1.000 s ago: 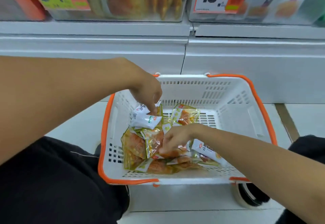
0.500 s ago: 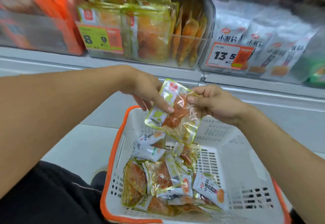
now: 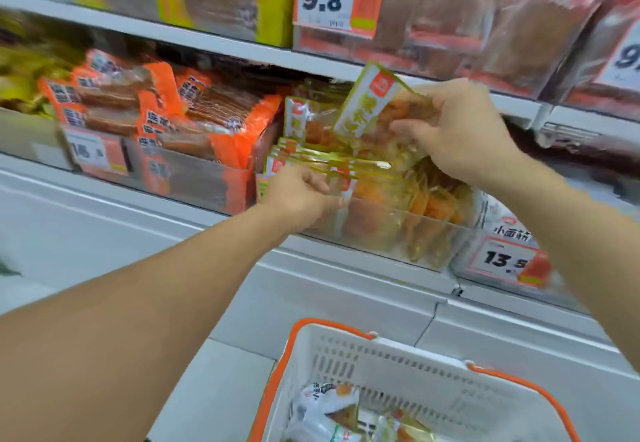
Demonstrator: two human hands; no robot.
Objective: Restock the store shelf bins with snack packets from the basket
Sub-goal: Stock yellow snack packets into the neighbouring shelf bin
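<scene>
My right hand (image 3: 460, 133) grips a clear yellow-green snack packet (image 3: 372, 105) with orange pieces inside, tilted above a clear shelf bin (image 3: 381, 230) that holds several packets of the same kind. My left hand (image 3: 301, 192) curls round the front packets (image 3: 311, 164) at the bin's left end. Below, the white basket with an orange rim (image 3: 415, 372) stands on the floor with white and yellow-green packets (image 3: 325, 407) visible in its near corner.
A bin of orange-wrapped packets (image 3: 194, 119) sits to the left with a price tag (image 3: 93, 154). A bin of white packets (image 3: 505, 230) with a 13.5 tag (image 3: 505, 261) is on the right. The upper shelf (image 3: 207, 43) overhangs close above the bins.
Both hands rose from the basket to the shelf. The right hand carried the yellow-green packet up over the bin, and the left hand let go of it and took hold of the bin's front packets.
</scene>
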